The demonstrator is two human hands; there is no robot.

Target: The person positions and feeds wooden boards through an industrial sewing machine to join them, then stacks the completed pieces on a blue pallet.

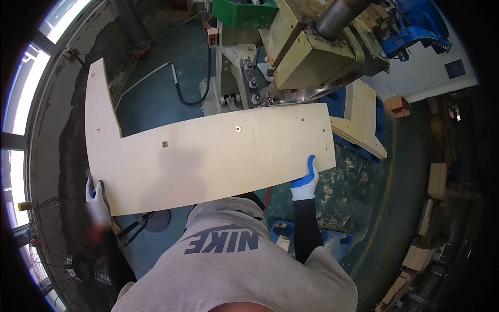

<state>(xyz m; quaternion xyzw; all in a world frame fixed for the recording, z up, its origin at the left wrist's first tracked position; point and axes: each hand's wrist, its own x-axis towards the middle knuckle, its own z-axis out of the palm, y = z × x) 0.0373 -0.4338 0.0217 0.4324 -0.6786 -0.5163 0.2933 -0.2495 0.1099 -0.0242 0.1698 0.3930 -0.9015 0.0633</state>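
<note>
A large L-shaped plywood panel [208,161] lies across the view in front of my body. Several small metal inserts and holes dot its pale face. My left hand [97,196], in a white and blue glove, grips the panel's lower left edge. At the lower right edge my right hand [305,182], gloved alike, is closed on the panel with its thumb on top and the other fingers hidden beneath. The panel's far edge lies close to the base of a green press machine [317,62]; whether they touch I cannot tell.
A stack of similar cut panels [358,122] stands right of the machine on a blue pallet. A green bin [244,14] sits at the far side. Wood pieces [418,257] line the right, and a wire fan [78,265] stands at lower left. A black cable [195,101] hangs beyond the panel.
</note>
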